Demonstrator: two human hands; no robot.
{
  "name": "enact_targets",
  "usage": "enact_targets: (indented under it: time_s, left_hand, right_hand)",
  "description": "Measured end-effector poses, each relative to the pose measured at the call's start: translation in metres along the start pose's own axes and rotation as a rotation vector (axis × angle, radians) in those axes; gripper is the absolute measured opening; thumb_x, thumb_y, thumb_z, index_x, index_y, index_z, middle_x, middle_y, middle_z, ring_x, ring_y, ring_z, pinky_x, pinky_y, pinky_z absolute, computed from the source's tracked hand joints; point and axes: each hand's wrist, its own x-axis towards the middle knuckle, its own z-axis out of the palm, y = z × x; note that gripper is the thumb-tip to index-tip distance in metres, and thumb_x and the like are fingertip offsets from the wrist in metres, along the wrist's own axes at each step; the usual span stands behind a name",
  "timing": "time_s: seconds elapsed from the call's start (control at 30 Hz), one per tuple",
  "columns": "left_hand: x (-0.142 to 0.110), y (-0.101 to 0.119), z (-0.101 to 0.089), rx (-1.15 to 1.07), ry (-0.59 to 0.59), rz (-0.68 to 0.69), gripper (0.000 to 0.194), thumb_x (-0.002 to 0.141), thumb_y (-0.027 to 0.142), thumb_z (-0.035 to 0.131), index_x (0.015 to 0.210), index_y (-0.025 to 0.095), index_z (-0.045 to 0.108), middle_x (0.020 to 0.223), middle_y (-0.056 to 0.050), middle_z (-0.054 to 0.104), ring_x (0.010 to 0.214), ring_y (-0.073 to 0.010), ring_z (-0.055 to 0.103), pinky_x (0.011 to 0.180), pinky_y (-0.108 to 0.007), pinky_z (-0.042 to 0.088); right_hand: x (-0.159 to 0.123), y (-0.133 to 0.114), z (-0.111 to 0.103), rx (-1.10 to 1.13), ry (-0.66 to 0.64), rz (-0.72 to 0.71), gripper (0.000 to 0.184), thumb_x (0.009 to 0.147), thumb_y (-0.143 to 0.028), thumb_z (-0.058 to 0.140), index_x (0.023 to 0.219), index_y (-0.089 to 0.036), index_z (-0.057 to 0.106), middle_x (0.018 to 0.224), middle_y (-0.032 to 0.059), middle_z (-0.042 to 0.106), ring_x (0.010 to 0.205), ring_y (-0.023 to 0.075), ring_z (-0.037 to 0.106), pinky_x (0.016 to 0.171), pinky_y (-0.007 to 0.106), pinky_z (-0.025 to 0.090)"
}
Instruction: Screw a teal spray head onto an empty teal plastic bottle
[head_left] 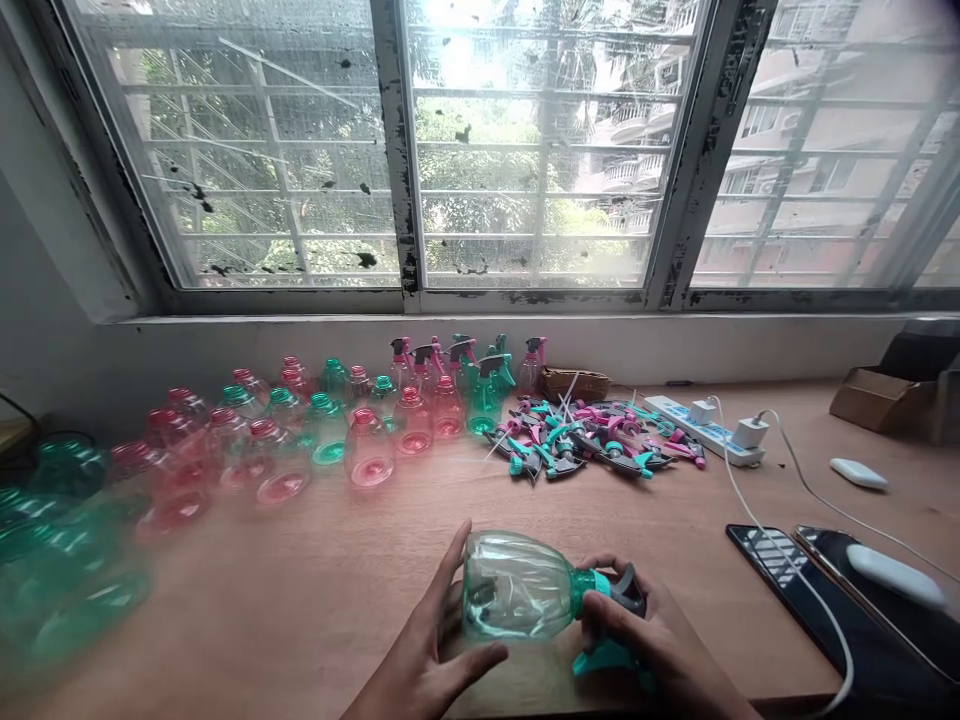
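Note:
A clear green spray bottle (pixel 517 585) lies sideways in the air over the front of the table, its base to the left. My left hand (pixel 431 635) cups the base, with the index finger along its edge and the thumb below. My right hand (pixel 637 620) is closed around the neck end, fingers and thumb on the teal collar. The grey and teal spray head (pixel 626 590) sits at the bottle's neck, partly hidden by that hand. Its lower teal part shows beneath the fingers.
Red and green bottles without heads (pixel 367 450) stand at the left. Several bottles with spray heads (pixel 486 390) are at the back, beside a pile of loose spray heads (pixel 592 435). A power strip (pixel 709 430), cables, phones (pixel 784 580) and a cardboard box (pixel 877 400) lie right.

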Motion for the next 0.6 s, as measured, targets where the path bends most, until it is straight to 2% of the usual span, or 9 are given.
enact_targets:
  time_s: [0.1, 0.2, 0.3, 0.37, 0.47, 0.53, 0.6]
  left_hand:
    - [0.000, -0.010, -0.005, 0.030, -0.015, 0.010, 0.105, 0.087, 0.037, 0.077, 0.161, 0.041, 0.002, 0.173, -0.002, 0.020, 0.159, -0.0273, 0.020, 0.128, -0.044, 0.025]
    - [-0.001, -0.010, -0.007, 0.051, 0.013, -0.010, 0.116, 0.081, 0.052, 0.078, 0.163, 0.030, -0.001, 0.173, -0.009, 0.020, 0.159, -0.0320, 0.017, 0.129, -0.048, 0.019]
    - [-0.002, -0.003, -0.005, 0.090, 0.040, -0.031, 0.108, 0.083, 0.062, 0.070, 0.163, 0.022, 0.010, 0.174, -0.012, 0.015, 0.159, -0.0330, 0.015, 0.131, -0.049, 0.011]
    - [-0.004, 0.000, -0.003, 0.113, 0.048, -0.030, 0.102, 0.085, 0.058, 0.071, 0.163, 0.025, 0.014, 0.175, -0.008, 0.011, 0.160, -0.0307, 0.013, 0.131, -0.047, 0.010]
    - [-0.005, -0.004, 0.000, 0.115, 0.054, 0.033, 0.097, 0.085, 0.048, 0.076, 0.161, 0.039, 0.015, 0.174, 0.000, 0.015, 0.160, -0.0275, 0.014, 0.131, -0.045, 0.014]
    - [-0.005, -0.009, 0.000, 0.132, 0.064, 0.074, 0.094, 0.086, 0.045, 0.076, 0.159, 0.046, 0.016, 0.174, 0.003, 0.019, 0.159, -0.0269, 0.018, 0.131, -0.046, 0.013]
    - [-0.005, -0.010, 0.000, 0.145, 0.067, 0.065, 0.098, 0.085, 0.046, 0.077, 0.160, 0.045, 0.013, 0.173, 0.002, 0.020, 0.159, -0.0272, 0.018, 0.131, -0.047, 0.010]
  right_hand:
    - [0.000, -0.001, 0.001, 0.013, -0.001, 0.004, 0.044, 0.080, -0.048, 0.083, 0.103, -0.018, 0.062, 0.062, 0.0021, 0.079, 0.061, 0.0198, 0.070, 0.061, 0.029, 0.052]
    - [-0.002, -0.004, 0.002, 0.001, -0.009, 0.012, 0.043, 0.076, -0.046, 0.086, 0.102, -0.019, 0.064, 0.066, 0.0008, 0.078, 0.060, 0.0190, 0.070, 0.059, 0.027, 0.052]
    - [-0.004, -0.007, 0.004, -0.009, -0.013, 0.025, 0.043, 0.071, -0.044, 0.090, 0.099, -0.020, 0.067, 0.073, -0.0004, 0.077, 0.059, 0.0182, 0.071, 0.057, 0.027, 0.053]
    - [-0.004, -0.008, 0.004, -0.018, -0.020, 0.023, 0.043, 0.072, -0.044, 0.090, 0.098, -0.020, 0.067, 0.070, -0.0002, 0.077, 0.059, 0.0180, 0.070, 0.057, 0.027, 0.052]
    - [-0.002, -0.006, 0.003, -0.015, -0.014, -0.005, 0.043, 0.078, -0.047, 0.085, 0.103, -0.018, 0.065, 0.062, 0.0013, 0.077, 0.059, 0.0184, 0.070, 0.059, 0.028, 0.051]
    - [-0.001, -0.004, 0.001, 0.007, -0.009, -0.023, 0.044, 0.080, -0.048, 0.083, 0.105, -0.017, 0.064, 0.061, 0.0017, 0.077, 0.059, 0.0189, 0.070, 0.060, 0.028, 0.051]
    - [-0.001, -0.003, 0.001, 0.025, -0.013, -0.023, 0.044, 0.080, -0.048, 0.083, 0.105, -0.018, 0.063, 0.061, 0.0016, 0.077, 0.059, 0.0192, 0.071, 0.060, 0.028, 0.051]
